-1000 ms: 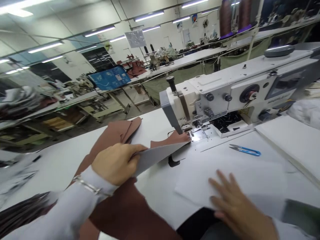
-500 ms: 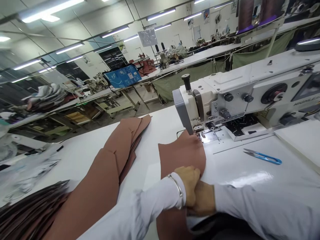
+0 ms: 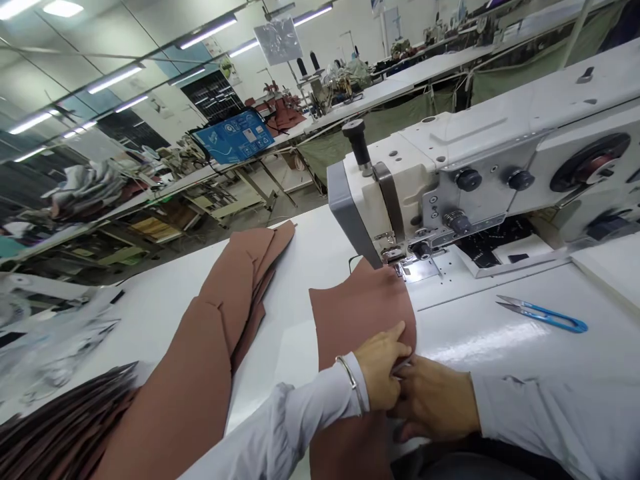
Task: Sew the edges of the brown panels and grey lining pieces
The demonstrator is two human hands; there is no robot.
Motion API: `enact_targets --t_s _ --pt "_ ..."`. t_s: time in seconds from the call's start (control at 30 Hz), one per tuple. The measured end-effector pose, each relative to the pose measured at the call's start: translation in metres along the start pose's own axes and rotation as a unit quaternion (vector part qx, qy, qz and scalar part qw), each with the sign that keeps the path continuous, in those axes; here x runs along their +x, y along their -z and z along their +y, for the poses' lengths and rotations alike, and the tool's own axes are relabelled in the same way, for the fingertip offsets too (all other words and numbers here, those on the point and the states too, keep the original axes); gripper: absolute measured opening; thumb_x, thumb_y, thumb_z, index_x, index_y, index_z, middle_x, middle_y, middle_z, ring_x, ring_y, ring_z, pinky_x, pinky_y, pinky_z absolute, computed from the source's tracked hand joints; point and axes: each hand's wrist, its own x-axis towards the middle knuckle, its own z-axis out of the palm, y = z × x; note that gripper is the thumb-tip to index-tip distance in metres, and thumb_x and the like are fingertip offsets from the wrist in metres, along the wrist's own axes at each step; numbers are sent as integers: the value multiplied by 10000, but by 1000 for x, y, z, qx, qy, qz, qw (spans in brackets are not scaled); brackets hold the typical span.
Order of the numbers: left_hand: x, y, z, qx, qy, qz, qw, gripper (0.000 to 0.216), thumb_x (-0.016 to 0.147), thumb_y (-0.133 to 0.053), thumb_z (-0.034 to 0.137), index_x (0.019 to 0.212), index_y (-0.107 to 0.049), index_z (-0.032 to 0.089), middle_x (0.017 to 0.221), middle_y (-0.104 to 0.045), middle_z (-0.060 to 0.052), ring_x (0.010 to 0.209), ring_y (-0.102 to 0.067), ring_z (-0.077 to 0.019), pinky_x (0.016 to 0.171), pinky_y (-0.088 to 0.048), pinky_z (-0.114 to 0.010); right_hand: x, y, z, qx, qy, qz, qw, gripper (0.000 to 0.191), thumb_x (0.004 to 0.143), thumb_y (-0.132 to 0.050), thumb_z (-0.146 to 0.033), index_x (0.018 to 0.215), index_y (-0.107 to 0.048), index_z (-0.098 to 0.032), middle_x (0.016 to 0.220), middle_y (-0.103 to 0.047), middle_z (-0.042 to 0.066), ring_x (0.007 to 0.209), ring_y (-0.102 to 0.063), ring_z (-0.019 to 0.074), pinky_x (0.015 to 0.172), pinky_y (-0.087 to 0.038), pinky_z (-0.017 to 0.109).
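A brown piece of material [image 3: 357, 313] lies flat on the white table, its far tip under the presser foot of the sewing machine [image 3: 450, 180]. My left hand [image 3: 383, 363] is curled on the piece's right edge near me, pinching it. My right hand [image 3: 435, 403] sits right against the left, fingers closed on the same edge. Both sleeves are white, and a bracelet is on the left wrist.
A stack of brown pieces [image 3: 220, 333] stretches along the table [image 3: 165, 293] to the left. Blue thread snips [image 3: 543, 315] lie to the right, in front of the machine. Other work tables and a blue board [image 3: 233, 137] stand behind.
One second ago my left hand held the piece lifted and my right lay flat on the table. Now the piece lies flat and both hands meet at its near edge.
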Motion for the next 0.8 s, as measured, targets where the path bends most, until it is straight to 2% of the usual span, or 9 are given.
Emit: enact_targets --t_s 0.17,0.37,0.57,0.8 --pt "7 6 -3 10 -13 -31 999 537 551 -539 62 1078 -594 148 1424 -244 -121 1253 -322 -307 1006 -336 -356 -2 2 5 8 3 5 1000 244 774 -627 -423 851 -580 -197 916 -605 10 1078 -415 216 931 -262 368" --pt "8 14 -3 -3 -15 -44 999 579 536 -518 52 1103 -582 153 1420 -270 -86 1262 -307 -289 999 -339 -340 -1 2 8 13 22 26 999 312 746 -655 -424 937 -575 -191 982 -598 27 1078 -424 228 933 -288 366" --pt "9 14 -2 2 -10 -68 998 601 538 -511 70 1133 -549 140 1437 -213 -99 1277 -275 -291 1019 -305 -354 1 1 3 7 -13 8 1000 234 723 -677 -390 818 -615 -186 869 -625 28 1026 -471 233 923 -321 372" --pt "12 8 -3 8 1 -30 1000 560 515 -522 48 1062 -594 147 1399 -319 -102 1253 -327 -289 993 -331 -344 0 -5 5 -1 -8 23 1000 279 710 -686 -405 853 -631 -173 914 -631 35 1045 -465 231 942 -316 361"
